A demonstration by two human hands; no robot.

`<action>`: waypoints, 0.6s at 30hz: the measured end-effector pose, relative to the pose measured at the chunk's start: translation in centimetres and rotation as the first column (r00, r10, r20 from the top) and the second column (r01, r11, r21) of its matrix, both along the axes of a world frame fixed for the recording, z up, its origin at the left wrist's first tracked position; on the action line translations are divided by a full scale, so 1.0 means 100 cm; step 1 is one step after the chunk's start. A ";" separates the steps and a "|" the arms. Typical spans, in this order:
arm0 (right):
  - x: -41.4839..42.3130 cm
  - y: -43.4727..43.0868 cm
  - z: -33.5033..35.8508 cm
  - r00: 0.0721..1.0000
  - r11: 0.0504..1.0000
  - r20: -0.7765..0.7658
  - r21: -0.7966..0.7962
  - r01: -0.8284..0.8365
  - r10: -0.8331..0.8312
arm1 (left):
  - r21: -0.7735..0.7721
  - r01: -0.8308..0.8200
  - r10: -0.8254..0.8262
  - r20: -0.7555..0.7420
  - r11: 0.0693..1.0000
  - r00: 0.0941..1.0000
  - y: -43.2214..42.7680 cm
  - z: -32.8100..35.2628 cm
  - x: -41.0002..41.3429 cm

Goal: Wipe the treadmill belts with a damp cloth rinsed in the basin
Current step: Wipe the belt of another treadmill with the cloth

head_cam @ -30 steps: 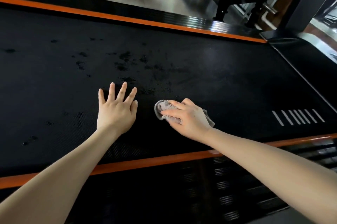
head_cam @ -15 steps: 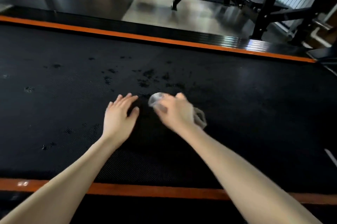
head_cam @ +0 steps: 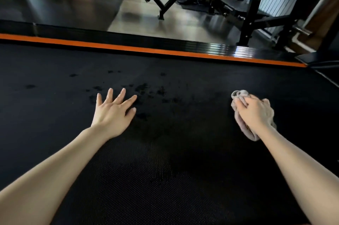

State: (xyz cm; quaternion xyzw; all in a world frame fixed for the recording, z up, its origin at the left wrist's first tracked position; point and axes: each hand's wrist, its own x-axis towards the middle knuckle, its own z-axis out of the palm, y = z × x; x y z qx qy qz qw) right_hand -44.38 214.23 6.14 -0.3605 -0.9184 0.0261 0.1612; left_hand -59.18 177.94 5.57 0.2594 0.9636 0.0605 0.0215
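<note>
Head view: we see the black treadmill belt (head_cam: 183, 160) filling the frame. Since a second ago our right hand (head_cam: 254, 113) has swept the cloth (head_cam: 240, 96) from centre out to three o'clock, so wiping is advancing. It is clamped around the cloth, pressing down. Our left hand (head_cam: 113, 113) rests flat, fingers spread; dark specks (head_cam: 146, 87) at its one o'clock, perhaps damp, remain.

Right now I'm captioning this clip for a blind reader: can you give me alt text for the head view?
A person's right hand presses a bunched grey cloth onto a black treadmill belt, while the left hand lies flat beside dark wet spots. An orange strip edges the belt's far side, with gym equipment beyond.
</note>
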 end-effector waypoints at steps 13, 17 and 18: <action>-0.014 -0.009 -0.009 0.982 0.986 0.134 0.119 0.115 -0.130 | -0.115 0.110 -0.116 -0.046 0.987 0.992 0.047 -0.018 -0.051; -0.048 -0.037 -0.002 0.989 0.989 0.051 0.064 0.134 -0.137 | -0.092 0.110 -0.115 -0.060 0.990 0.992 0.048 -0.019 -0.049; -0.064 -0.057 -0.003 0.998 0.997 0.039 0.064 0.051 -0.053 | -0.095 0.110 -0.116 -0.061 0.989 0.991 0.047 -0.018 -0.049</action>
